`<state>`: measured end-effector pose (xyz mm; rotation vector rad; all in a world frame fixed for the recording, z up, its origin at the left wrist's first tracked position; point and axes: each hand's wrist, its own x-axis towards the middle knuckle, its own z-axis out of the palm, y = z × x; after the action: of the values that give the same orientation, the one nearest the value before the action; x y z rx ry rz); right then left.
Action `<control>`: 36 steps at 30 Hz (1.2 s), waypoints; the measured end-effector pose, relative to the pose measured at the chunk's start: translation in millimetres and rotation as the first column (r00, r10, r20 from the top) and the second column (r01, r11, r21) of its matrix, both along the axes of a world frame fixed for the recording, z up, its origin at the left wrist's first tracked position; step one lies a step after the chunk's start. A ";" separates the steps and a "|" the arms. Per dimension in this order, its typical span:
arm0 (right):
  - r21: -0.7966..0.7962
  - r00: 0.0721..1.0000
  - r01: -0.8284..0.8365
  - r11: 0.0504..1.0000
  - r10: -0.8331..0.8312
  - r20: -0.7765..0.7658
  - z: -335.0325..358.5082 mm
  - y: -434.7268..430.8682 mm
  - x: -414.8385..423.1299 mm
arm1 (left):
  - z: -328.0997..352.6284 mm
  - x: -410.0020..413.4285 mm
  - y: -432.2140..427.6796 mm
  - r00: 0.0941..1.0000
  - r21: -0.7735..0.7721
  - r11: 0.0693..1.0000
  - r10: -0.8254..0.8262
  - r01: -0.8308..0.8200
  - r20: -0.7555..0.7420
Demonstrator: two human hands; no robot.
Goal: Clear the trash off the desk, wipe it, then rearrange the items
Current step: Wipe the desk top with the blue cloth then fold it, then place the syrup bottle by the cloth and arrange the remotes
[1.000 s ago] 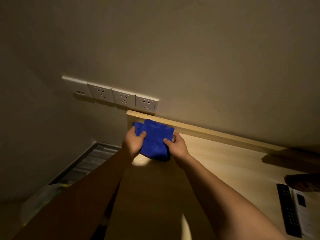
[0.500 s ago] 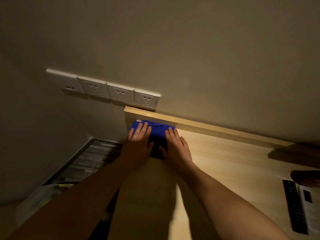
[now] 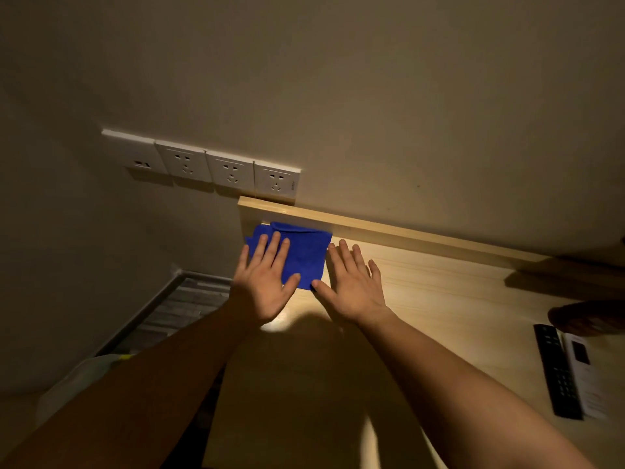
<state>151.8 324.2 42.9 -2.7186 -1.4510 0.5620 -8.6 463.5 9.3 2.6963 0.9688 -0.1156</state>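
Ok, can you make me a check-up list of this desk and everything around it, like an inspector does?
Surface: pale wooden desk, warmly lit, with a raised back rail along the wall.
Job's things: blue cloth, folded, in the desk's far left corner.
Clutter: black remote and white leaflet side by side at the right edge; dark thing behind them, too dim to tell.
Hands: left hand flat on the cloth; right hand flat on the desk beside it, thumb at the cloth's edge.
Cables: nothing seen.
Surroundings: row of wall sockets, nothing plugged in; pale bag on the floor, left.
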 end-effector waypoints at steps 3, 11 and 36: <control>0.003 1.000 0.018 1.000 -0.018 0.024 14.2 -30.7 -8.1 | 18.8 -8.3 -23.9 0.999 -0.030 0.999 0.023 -0.024 -0.031; -0.027 0.996 0.057 0.998 -0.054 0.077 43.7 -133.5 -38.3 | 61.0 -38.7 -130.2 1.000 0.002 1.000 -0.007 0.007 -0.012; 0.167 0.821 0.562 0.810 -0.571 0.003 180.3 -483.3 115.5 | 158.2 159.0 -420.8 0.929 -0.225 0.911 -0.300 0.346 0.215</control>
<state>267.3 -159.1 223.2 -2.8362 -0.5755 0.3208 150.4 42.7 167.5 2.5450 0.4139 -0.0615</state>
